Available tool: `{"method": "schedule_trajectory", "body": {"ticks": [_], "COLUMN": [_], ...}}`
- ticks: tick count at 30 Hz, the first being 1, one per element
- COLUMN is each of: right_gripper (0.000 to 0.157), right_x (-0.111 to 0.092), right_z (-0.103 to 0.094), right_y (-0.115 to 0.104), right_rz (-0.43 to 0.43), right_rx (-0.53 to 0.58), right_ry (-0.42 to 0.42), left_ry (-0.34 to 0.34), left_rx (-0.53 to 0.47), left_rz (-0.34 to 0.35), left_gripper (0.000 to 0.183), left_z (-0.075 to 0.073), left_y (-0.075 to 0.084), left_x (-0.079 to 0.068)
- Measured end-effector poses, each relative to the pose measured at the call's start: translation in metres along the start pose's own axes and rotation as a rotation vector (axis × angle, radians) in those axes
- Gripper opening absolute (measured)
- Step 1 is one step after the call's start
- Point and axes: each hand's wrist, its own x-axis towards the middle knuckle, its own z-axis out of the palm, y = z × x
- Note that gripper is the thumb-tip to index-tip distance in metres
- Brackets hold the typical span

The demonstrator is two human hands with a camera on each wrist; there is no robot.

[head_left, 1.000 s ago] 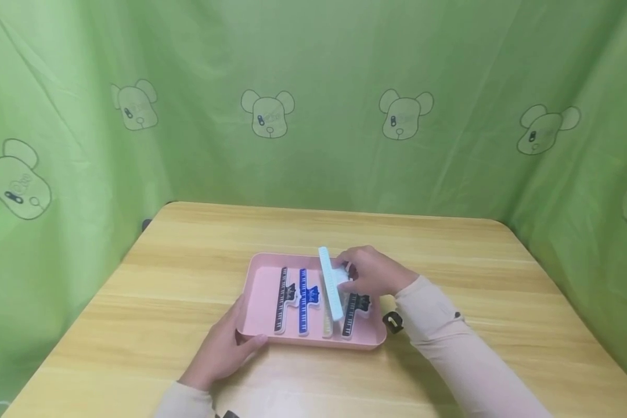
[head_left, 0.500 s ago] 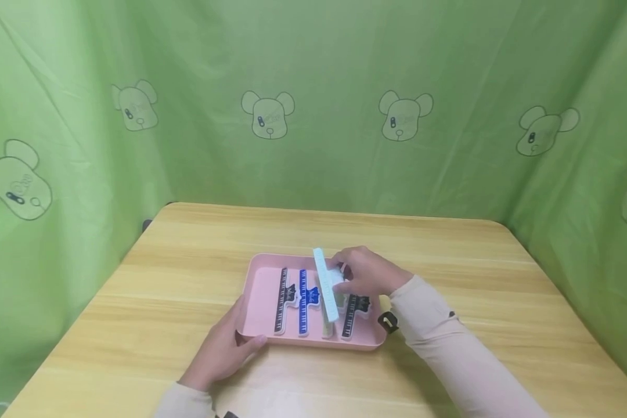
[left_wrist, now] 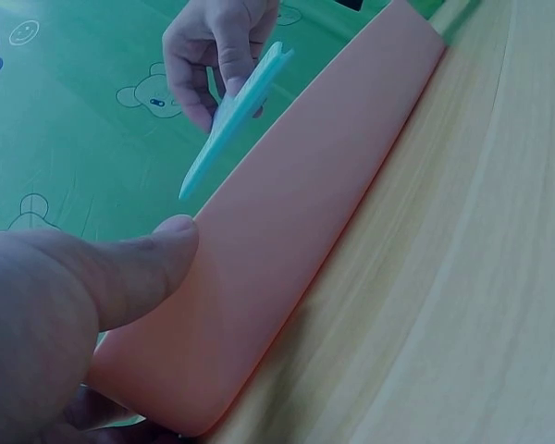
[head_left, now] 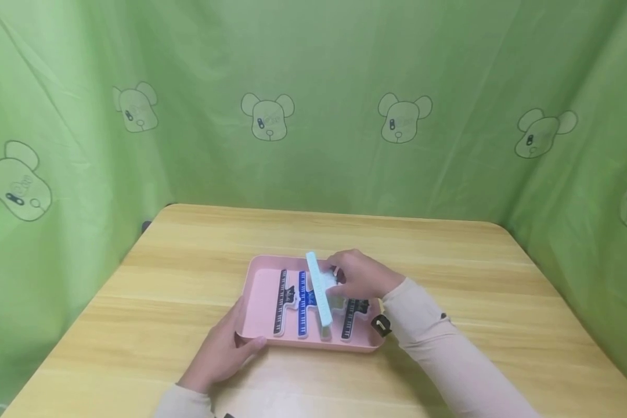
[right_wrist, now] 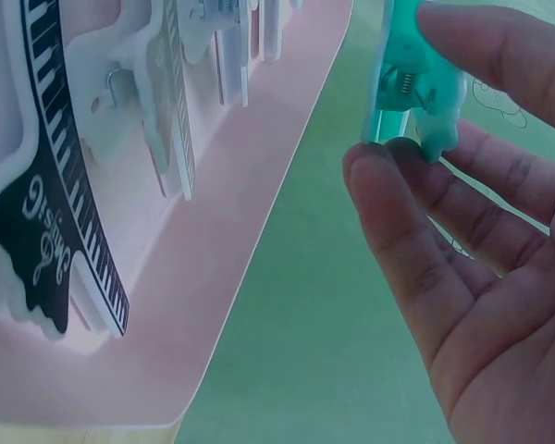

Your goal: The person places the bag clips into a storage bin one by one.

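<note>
A light-blue music clip (head_left: 319, 290) with a long bar hangs tilted above the pink tray (head_left: 260, 302). My right hand (head_left: 364, 274) pinches its handle part between thumb and fingers; the right wrist view shows the clip's spring (right_wrist: 407, 81). At the tray's near left corner my left hand (head_left: 220, 353) holds on, the thumb (left_wrist: 148, 273) along the outer wall. Inside the tray lie a black clip (head_left: 280, 310) with a piano-key pattern, a blue clip (head_left: 302, 316), a pale clip (head_left: 326, 332) mostly covered by the raised one, and a second black clip (head_left: 348, 322).
The tray stands on a wooden table (head_left: 449, 261). A green curtain (head_left: 334, 162) with bear-head drawings surrounds the table's back and sides. A black tag (head_left: 381, 325) hangs at the right wrist, close to the tray's right end.
My right hand has moved slightly left with the light-blue clip, which now covers more of the pale clip and part of the blue one. The left hand and tray stay put.
</note>
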Motion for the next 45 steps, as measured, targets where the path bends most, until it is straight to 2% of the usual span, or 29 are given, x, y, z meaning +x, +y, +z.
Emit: {"method": "schedule_trajectory", "body": {"ticks": [15, 30, 38, 45], "right_gripper": [0.066, 0.041, 0.039, 0.044], "right_x": [0.004, 0.012, 0.019, 0.025], "right_z": [0.004, 0.012, 0.018, 0.022], "right_y": [-0.005, -0.008, -0.012, -0.017], "right_rz": [0.008, -0.051, 0.0, -0.025], "right_rx": [0.014, 0.038, 0.004, -0.01], "right_ry": [-0.017, -0.037, -0.054, -0.069], "left_ry": [-0.004, -0.004, 0.005, 0.005], "left_rx": [0.014, 0.019, 0.009, 0.012], "left_rz": [-0.002, 0.009, 0.014, -0.001], "left_gripper": [0.094, 0.094, 0.093, 0.094], "left_z": [-0.002, 0.001, 0.002, 0.001], "left_y": [0.003, -0.001, 0.0, 0.0], "left_x": [0.0, 0.001, -0.001, -0.001]}}
